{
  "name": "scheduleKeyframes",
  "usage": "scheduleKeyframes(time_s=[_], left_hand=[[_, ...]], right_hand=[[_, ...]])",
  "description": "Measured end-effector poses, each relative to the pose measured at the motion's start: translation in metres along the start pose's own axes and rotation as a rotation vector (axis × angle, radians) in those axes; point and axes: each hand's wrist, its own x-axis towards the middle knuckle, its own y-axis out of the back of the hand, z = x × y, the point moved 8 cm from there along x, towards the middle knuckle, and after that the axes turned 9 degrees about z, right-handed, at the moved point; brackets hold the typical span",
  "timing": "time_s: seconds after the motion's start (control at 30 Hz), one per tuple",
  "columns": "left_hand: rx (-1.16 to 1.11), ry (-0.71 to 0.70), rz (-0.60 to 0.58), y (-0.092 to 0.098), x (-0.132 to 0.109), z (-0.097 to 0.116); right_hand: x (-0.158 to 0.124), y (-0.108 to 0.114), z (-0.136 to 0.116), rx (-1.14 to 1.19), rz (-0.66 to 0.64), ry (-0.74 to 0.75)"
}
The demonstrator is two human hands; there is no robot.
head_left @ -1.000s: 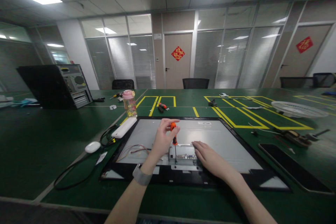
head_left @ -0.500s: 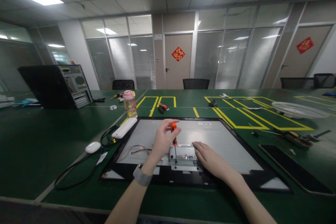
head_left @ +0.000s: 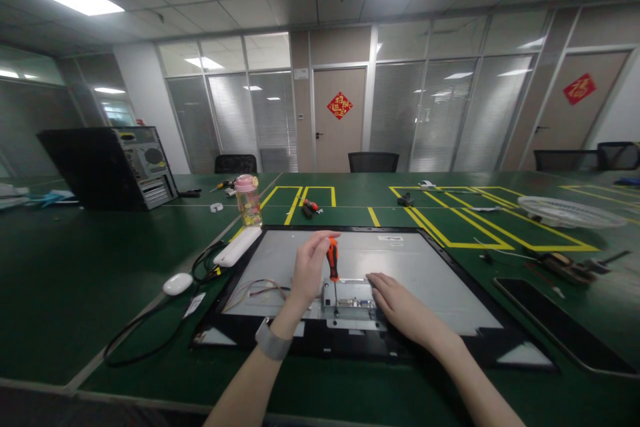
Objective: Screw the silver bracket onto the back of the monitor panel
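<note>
My left hand (head_left: 311, 267) is closed at the top of an orange and black screwdriver (head_left: 333, 261), which stands nearly upright. Its thin shaft reaches down to the front edge of a silver metal bracket box (head_left: 350, 292) with connector ports. This box sits on the grey back of a black-framed display panel (head_left: 415, 273) lying flat. My right hand (head_left: 400, 300) rests with outstretched fingers against the right side of the box. Thin wires (head_left: 257, 287) run from the box's left side over the panel.
Left of the panel lie a white power strip (head_left: 238, 247), a white mouse (head_left: 177, 283) and black cable. A pink-lidded bottle (head_left: 248, 201) and a computer case (head_left: 100, 167) stand farther back. On the right are a black phone-like slab (head_left: 560, 323) and a caliper-like tool (head_left: 570, 265).
My left thumb and fingers have drawn back towards the left side of the screwdriver handle, showing more of it. My right hand stays at the box.
</note>
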Motion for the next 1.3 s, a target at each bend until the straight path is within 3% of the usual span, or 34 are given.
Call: scheduleKeyframes(time_s=[0.13,0.3,0.47,0.7,0.87,1.03,1.3], left_hand=[[-0.044,0.068,-0.027,-0.002,-0.001,-0.002],[0.048,-0.056,-0.050,-0.005,-0.002,0.005],[-0.043,0.036,-0.104,-0.010,-0.005,0.001],[0.089,-0.073,-0.062,-0.007,-0.004,0.000],[0.006,0.009,-0.059,-0.007,-0.005,-0.005],[0.113,-0.087,-0.033,-0.005,-0.004,-0.001],[0.016,-0.019,-0.086,-0.009,-0.006,0.000]], right_hand=[[0.000,0.000,0.001,0.001,0.006,-0.003],[-0.001,-0.001,-0.001,-0.003,0.004,0.006],[0.001,0.000,-0.003,0.003,0.001,-0.001],[0.002,0.000,-0.004,0.003,-0.004,-0.008],[0.001,0.001,-0.004,-0.002,-0.007,-0.021],[0.001,0.002,-0.004,0.012,-0.001,-0.018],[0.001,0.001,-0.004,0.008,0.005,-0.012]])
